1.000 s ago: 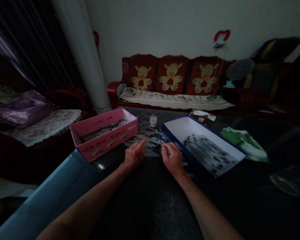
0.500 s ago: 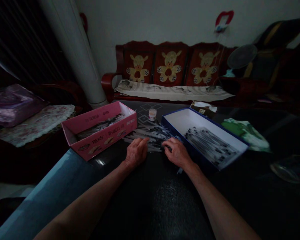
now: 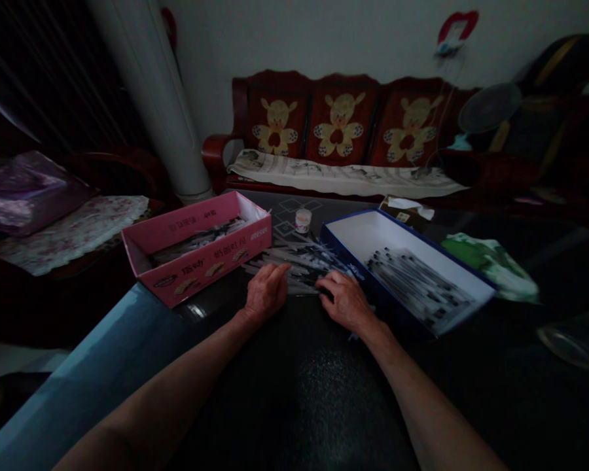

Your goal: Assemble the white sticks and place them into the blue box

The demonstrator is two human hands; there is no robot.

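A loose pile of slim, pen-like sticks (image 3: 299,258), greyish with some dark ends, lies on the dark table between two boxes. At the pile's near left edge is my left hand (image 3: 267,291), its fingers closed together; whatever they hold is hidden. My right hand (image 3: 346,301) rests at the pile's near right side, fingers curled down among the sticks, and I cannot make out what is in them. To the left stands an open pink box (image 3: 211,265) with more sticks inside. On the right, an open blue box (image 3: 377,284) with a white inside holds many dark-tipped sticks lying side by side.
A small white cup (image 3: 303,221) stands behind the pile. Behind the blue box is a tissue box (image 3: 405,212); a green and white plastic bag (image 3: 493,261) lies to its right. A glass dish (image 3: 576,340) sits far right. Beyond the table is a wooden sofa (image 3: 220,150).
The view has shifted slightly, so the boxes and background sit a little differently. Both hands stay at the pile's near edge, with only small finger movements.
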